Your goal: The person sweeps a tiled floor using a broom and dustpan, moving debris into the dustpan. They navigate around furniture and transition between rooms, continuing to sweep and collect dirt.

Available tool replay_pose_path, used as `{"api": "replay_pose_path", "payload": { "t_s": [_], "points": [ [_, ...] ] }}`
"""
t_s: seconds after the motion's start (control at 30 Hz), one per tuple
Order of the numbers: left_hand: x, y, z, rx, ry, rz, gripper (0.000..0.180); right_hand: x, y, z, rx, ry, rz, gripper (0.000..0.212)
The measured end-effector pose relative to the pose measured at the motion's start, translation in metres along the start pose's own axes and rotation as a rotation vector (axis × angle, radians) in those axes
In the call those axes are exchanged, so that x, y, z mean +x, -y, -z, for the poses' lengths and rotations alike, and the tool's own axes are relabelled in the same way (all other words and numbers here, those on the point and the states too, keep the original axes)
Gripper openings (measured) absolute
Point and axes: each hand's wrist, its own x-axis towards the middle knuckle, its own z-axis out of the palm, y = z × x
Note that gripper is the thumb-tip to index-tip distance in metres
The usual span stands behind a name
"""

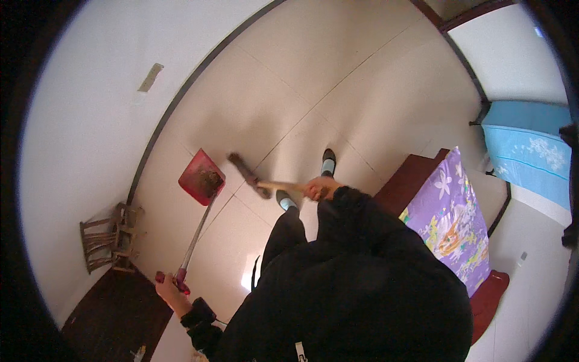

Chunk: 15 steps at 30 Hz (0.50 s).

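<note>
My left hand (173, 291) is closed around the handle of a long-handled red dustpan (194, 176). The pan is on or close to the tiled floor at the left, with a clump of dark debris (211, 180) inside it. In front of my body, my right hand (319, 189) grips the wooden handle of a broom (278, 186). The broom's dark, slightly blurred head (244, 171) is at the floor, to the right of the pan and apart from it, near my left shoe (284, 199).
A wooden chair (111, 238) stands by the left wall, above a dark brown surface (114, 320). At right is a red-brown wooden seat (416, 181) with a purple floral cover (452, 223). Farther right stands something under a blue cloth (528, 151). Dark skirting (175, 102) edges the wall.
</note>
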Motion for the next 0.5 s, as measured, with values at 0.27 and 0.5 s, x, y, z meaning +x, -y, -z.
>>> {"api": "replay_pose_path", "payload": {
  "t_s": [0.27, 0.5],
  "points": [
    [-0.032, -0.024, -0.069, 0.002, -0.014, -0.065, 0.018, -0.234, 0.141, 0.030, -0.122, -0.319, 0.246, 0.026],
    [-0.056, -0.047, -0.109, 0.042, -0.007, -0.053, 0.020, -0.325, 0.197, -0.021, -0.272, -0.355, 0.415, 0.018]
  ]
}}
